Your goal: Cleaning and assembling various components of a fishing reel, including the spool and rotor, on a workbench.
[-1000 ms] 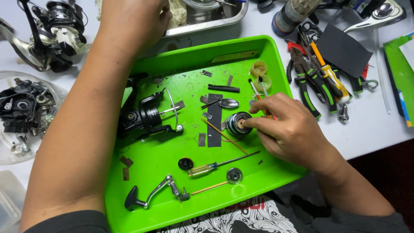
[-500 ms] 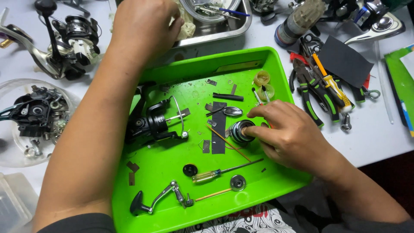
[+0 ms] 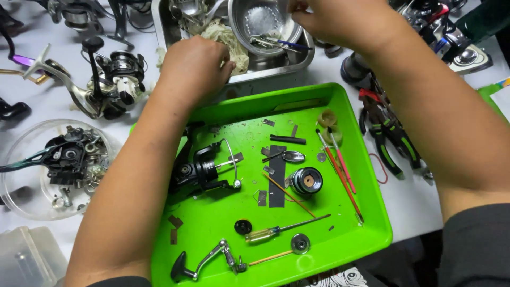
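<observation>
Both of my hands are up at the far side, over the steel tray (image 3: pixel 276 66) that sits just beyond the green tray (image 3: pixel 319 255).

Left hand (image 3: pixel 194 66): knuckles up, fingers curled down onto a wad of pale rag (image 3: pixel 231 40) at the steel tray's near left corner. It looks like a grip on the cloth, but the fingertips are hidden under the hand, so I cannot tell how tight it is.

Right hand (image 3: pixel 340 18): at the far rim of the round steel bowl (image 3: pixel 263 24), fingers bunched together; the top edge of the view cuts them off, so I cannot tell whether they pinch anything.

Progress, as I judge it: strip-down well along. The reel body (image 3: pixel 204 170) lies on the green tray's left half with its bail wire up and its spool and handle off. The black spool (image 3: pixel 306 180) stands apart near the middle. The crank handle (image 3: pixel 204 263) lies at the near edge, with a small screwdriver (image 3: pixel 281 229), a washer (image 3: pixel 300 243) and a black disc (image 3: pixel 243 227) close by. Two red-handled brushes (image 3: pixel 340 170) lie on the right half. Nothing is rejoined; cleaning and reassembly look still to come.

Other reels (image 3: pixel 111 79) and a clear dish of parts (image 3: pixel 53 170) sit to the left, pliers (image 3: pixel 390 143) to the right.
</observation>
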